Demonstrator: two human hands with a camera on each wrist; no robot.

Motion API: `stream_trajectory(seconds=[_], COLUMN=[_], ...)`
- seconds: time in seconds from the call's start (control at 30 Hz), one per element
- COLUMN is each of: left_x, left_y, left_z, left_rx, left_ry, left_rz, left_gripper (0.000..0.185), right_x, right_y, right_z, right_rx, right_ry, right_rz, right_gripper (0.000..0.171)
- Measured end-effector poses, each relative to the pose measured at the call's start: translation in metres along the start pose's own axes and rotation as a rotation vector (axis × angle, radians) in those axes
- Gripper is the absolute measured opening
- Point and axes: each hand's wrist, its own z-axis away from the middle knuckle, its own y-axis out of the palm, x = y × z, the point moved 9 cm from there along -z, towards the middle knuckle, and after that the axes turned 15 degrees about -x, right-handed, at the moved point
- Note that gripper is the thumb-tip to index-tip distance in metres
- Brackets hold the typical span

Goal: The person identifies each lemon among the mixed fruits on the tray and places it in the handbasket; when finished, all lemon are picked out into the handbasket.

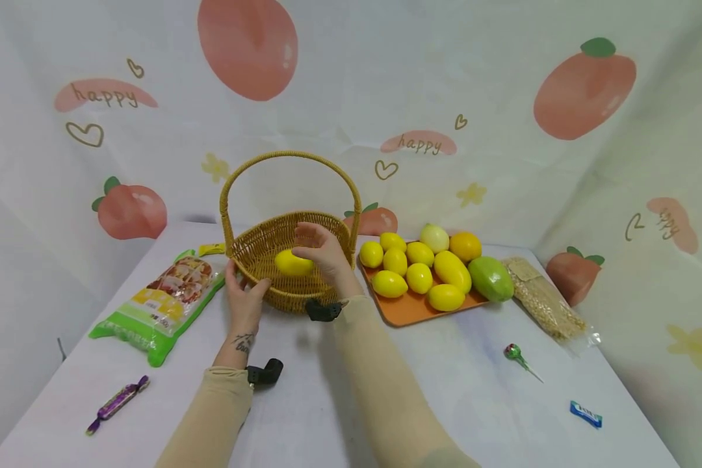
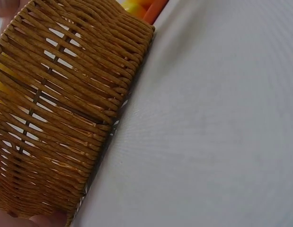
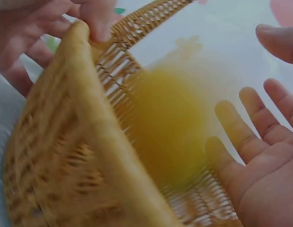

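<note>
A wicker basket (image 1: 286,301) with a tall arched handle stands at the back middle. My left hand (image 1: 244,307) grips its left front rim, thumb over the edge and fingers outside, as the right wrist view also shows. Inside the rim is a yellow lemon (image 1: 291,263), blurred in the right wrist view. My right hand (image 1: 325,260) is over the basket's right side, its fingers (image 3: 231,124) spread apart beside the lemon and not curled round it. The left wrist view is mostly filled by the woven wall (image 2: 66,94).
Right of the basket, an orange tray (image 1: 406,316) bears several lemons, an orange (image 1: 465,247) and a green papaya-like fruit (image 1: 491,278). A bag of grains (image 1: 541,299), lollipop (image 1: 512,351) and blue-wrapped candy (image 1: 586,414) lie further right. A green food package (image 1: 169,299) and purple candy (image 1: 117,403) lie left.
</note>
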Motion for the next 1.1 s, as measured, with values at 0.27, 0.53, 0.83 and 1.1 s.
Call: stream_trajectory(seconds=[0.27, 0.53, 0.83, 1.1], left_x=[-0.001, -0.001, 0.002, 0.001], left_y=[0.002, 0.000, 0.001, 0.001], left_z=[-0.001, -0.002, 0.000, -0.001], left_rx=[-0.001, -0.002, 0.009, 0.010], left_ry=[-0.005, -0.010, -0.014, -0.014], left_rz=[-0.006, -0.002, 0.002, 0.003], left_gripper=[0.085, 0.085, 0.084, 0.085], right_x=[0.035, 0.043, 0.009, -0.014], right_y=[-0.063, -0.186, -0.284, -0.299], right_z=[0.025, 0.058, 0.075, 0.078], right_rx=[0.043, 0.017, -0.094, -0.110], right_ry=[-0.130, -0.162, -0.029, 0.035], right_rz=[-0.027, 0.089, 0.392, 0.509], right_gripper=[0.048, 0.042, 0.044, 0.053])
